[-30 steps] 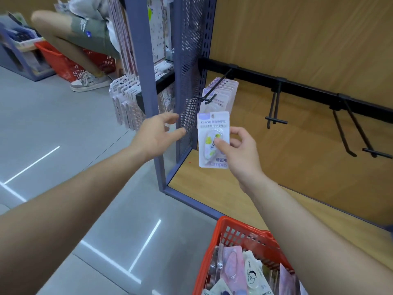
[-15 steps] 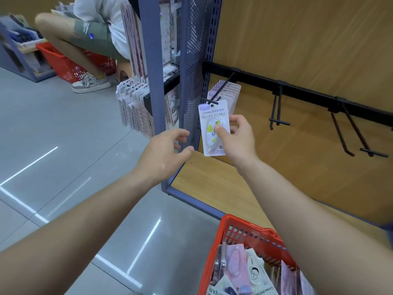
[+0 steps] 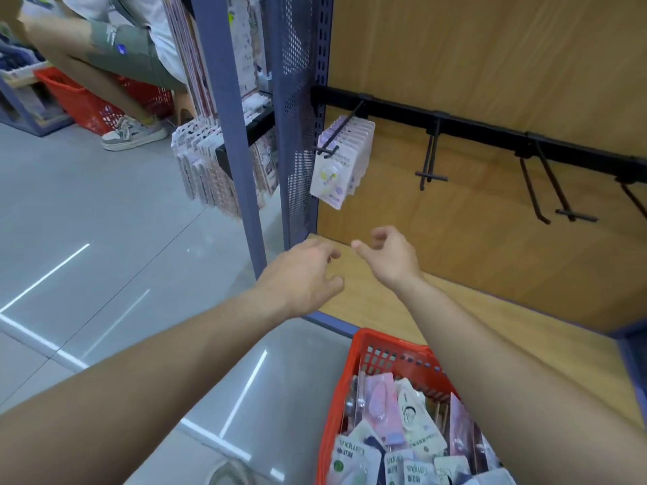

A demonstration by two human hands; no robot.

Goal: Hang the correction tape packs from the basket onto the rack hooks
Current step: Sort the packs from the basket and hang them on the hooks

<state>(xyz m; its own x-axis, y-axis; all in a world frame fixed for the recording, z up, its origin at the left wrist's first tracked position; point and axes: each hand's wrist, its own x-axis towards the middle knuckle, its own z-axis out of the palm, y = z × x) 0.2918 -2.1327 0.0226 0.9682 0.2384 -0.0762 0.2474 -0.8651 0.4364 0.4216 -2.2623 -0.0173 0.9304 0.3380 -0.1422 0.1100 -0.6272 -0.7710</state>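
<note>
Below the hooked packs, left hand and right hand hang loosely curled, empty

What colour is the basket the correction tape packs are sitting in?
Red-orange plastic basket, with slotted walls; shows best in the head view.

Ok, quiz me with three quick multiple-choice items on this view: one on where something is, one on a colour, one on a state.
1. The hung packs are on: A) the hook nearest the perforated panel; B) the middle hook; C) the shelf floor.
2. The basket is: A) blue; B) red; C) green.
3. The left hand and right hand hold: A) a pack each; B) one pack, in the right; C) nothing.
Answers: 1 A, they hang in a row beside the panel; 2 B, its mesh wall is red; 3 C, both are loose and empty.
</note>
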